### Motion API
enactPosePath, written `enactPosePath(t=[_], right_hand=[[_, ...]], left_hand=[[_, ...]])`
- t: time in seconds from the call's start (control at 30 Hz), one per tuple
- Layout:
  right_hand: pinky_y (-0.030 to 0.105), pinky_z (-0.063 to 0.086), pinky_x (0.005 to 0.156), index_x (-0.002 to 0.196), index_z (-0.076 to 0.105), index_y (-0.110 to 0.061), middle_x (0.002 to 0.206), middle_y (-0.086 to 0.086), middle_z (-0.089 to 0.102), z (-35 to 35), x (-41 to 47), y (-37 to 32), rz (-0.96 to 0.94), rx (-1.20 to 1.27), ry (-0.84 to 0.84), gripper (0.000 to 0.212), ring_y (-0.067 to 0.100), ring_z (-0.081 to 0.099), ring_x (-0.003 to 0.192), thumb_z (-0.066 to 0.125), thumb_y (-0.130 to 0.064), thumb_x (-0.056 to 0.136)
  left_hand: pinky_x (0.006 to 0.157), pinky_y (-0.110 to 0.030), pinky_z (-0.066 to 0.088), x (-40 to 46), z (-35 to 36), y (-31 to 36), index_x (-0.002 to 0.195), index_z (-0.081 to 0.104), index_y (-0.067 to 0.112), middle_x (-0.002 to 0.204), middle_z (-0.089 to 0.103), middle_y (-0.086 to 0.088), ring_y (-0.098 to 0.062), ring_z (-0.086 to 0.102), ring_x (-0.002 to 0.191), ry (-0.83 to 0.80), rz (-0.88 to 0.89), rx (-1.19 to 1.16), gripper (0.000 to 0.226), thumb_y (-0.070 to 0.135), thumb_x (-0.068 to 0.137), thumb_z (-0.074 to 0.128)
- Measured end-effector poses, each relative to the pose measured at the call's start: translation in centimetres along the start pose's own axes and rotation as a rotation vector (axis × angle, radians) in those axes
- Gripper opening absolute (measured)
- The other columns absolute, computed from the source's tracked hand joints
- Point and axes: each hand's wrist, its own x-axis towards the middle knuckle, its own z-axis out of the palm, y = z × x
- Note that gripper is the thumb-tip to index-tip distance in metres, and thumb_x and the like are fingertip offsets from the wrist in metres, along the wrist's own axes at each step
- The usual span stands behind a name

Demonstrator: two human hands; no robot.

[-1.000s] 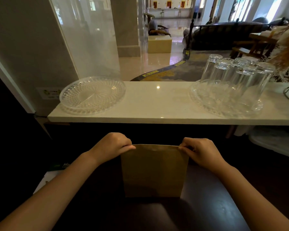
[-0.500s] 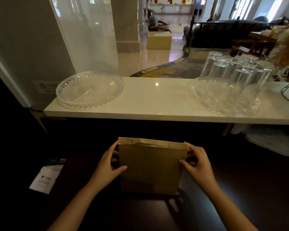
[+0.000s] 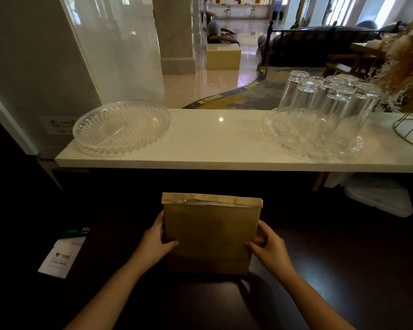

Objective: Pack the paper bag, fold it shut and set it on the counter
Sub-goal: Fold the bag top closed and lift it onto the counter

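We hold the paper bag [image 3: 211, 236] upright on the dark lower surface [image 3: 332, 270], its top folded over into a flat band. Our left hand [image 3: 156, 244] has its grip closed on the bag's left edge, and our right hand [image 3: 268, 244] on the right edge. The white bench [image 3: 215, 144] beyond carries an empty glass plate [image 3: 122, 127] and a tray of upturned glasses [image 3: 320, 120].

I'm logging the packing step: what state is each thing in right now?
Paper bag: upright, top folded over, on the dark table.
Left hand: gripping the bag's left side.
Right hand: gripping its right side.
Plate: empty, on the counter.
Glasses: upside down on a tray.
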Motion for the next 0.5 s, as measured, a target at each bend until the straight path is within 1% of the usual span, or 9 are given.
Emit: enactPosePath(t=[0.1, 0.17, 0.23, 0.27, 0.3, 0.33, 0.4, 0.43, 0.5], right_hand=[[0.009, 0.053, 0.066, 0.11, 0.045, -0.041, 0.08, -0.011, 0.068, -0.5, 0.6, -0.8, -0.022, -0.005, 0.005, 0.062, -0.007, 0.065, 0.076, 0.065, 0.005, 0.075], [0.008, 0.052, 0.063, 0.11, 0.047, -0.039, 0.07, -0.013, 0.071, -1.2, 1.1, -1.8, -0.041, -0.001, 0.008, 0.062, -0.006, 0.066, 0.072, 0.066, 0.007, 0.073], [0.009, 0.051, 0.062, 0.106, 0.048, -0.042, 0.068, -0.019, 0.073, -2.4, 1.8, -3.4, -0.066, 0.014, 0.008, 0.063, -0.002, 0.067, 0.07, 0.067, 0.007, 0.072], [0.011, 0.052, 0.062, 0.104, 0.048, -0.044, 0.069, -0.019, 0.073, -3.1, 2.1, -4.4, -0.08, 0.025, 0.006, 0.063, 0.0, 0.068, 0.07, 0.067, 0.007, 0.072], [0.013, 0.054, 0.063, 0.103, 0.047, -0.046, 0.069, -0.015, 0.074, -3.8, 2.4, -5.5, -0.091, 0.031, 0.002, 0.063, 0.002, 0.069, 0.071, 0.068, 0.005, 0.073], [0.016, 0.055, 0.063, 0.103, 0.047, -0.047, 0.069, -0.011, 0.074, -4.4, 2.6, -6.8, -0.104, 0.034, -0.006, 0.062, 0.004, 0.069, 0.072, 0.068, 0.003, 0.073], [0.021, 0.056, 0.065, 0.103, 0.045, -0.048, 0.07, -0.001, 0.075, -5.8, 3.2, -9.4, -0.127, 0.035, -0.017, 0.06, 0.006, 0.07, 0.073, 0.068, 0.0, 0.075], [0.022, 0.057, 0.066, 0.102, 0.044, -0.049, 0.071, 0.002, 0.074, -6.5, 3.5, -10.7, -0.138, 0.032, -0.017, 0.06, 0.006, 0.07, 0.073, 0.068, -0.001, 0.075], [0.021, 0.057, 0.065, 0.098, 0.044, -0.051, 0.073, 0.004, 0.075, -7.9, 4.0, -13.2, -0.17, 0.048, -0.024, 0.058, 0.006, 0.07, 0.073, 0.067, -0.002, 0.076]], left_hand=[[0.098, -0.035, 0.042, 0.0, -0.6, 0.8, 0.141, 0.022, 0.024, 0.128, 0.054, -0.006, -0.02, 0.05, 0.121, 0.01, 0.013, -0.029, 0.084, 0.0, 0.075, 0.069], [0.094, -0.028, 0.043, 0.1, -1.3, 1.6, 0.142, 0.02, 0.022, 0.122, 0.055, -0.003, -0.015, 0.051, 0.116, 0.011, 0.027, -0.079, 0.086, -0.004, 0.075, 0.068], [0.087, -0.017, 0.046, 0.2, -2.3, 3.0, 0.142, 0.018, 0.023, 0.114, 0.058, 0.004, -0.006, 0.055, 0.106, 0.01, 0.05, -0.114, 0.088, -0.006, 0.075, 0.067], [0.08, -0.012, 0.048, 0.3, -3.0, 3.8, 0.142, 0.017, 0.026, 0.107, 0.059, 0.011, -0.001, 0.057, 0.098, 0.013, 0.057, -0.127, 0.09, -0.005, 0.075, 0.067], [0.074, -0.011, 0.05, 0.3, -3.7, 4.7, 0.142, 0.016, 0.029, 0.101, 0.059, 0.016, 0.003, 0.058, 0.091, 0.02, 0.072, -0.136, 0.091, -0.004, 0.075, 0.068], [0.069, -0.011, 0.05, 0.5, -4.5, 5.7, 0.141, 0.016, 0.032, 0.098, 0.058, 0.02, 0.006, 0.059, 0.086, 0.033, 0.087, -0.137, 0.091, -0.003, 0.075, 0.069], [0.066, -0.012, 0.051, 0.6, -6.1, 8.0, 0.138, 0.018, 0.036, 0.095, 0.06, 0.02, 0.01, 0.062, 0.08, 0.058, 0.134, -0.135, 0.09, -0.001, 0.075, 0.069], [0.066, -0.014, 0.052, 0.6, -6.9, 9.2, 0.138, 0.02, 0.036, 0.094, 0.061, 0.019, 0.011, 0.063, 0.079, 0.072, 0.165, -0.135, 0.088, -0.001, 0.075, 0.069], [0.073, -0.018, 0.055, 0.6, -8.3, 11.5, 0.134, 0.025, 0.039, 0.094, 0.063, 0.017, 0.01, 0.064, 0.08, 0.106, 0.225, -0.133, 0.085, -0.001, 0.074, 0.07]])
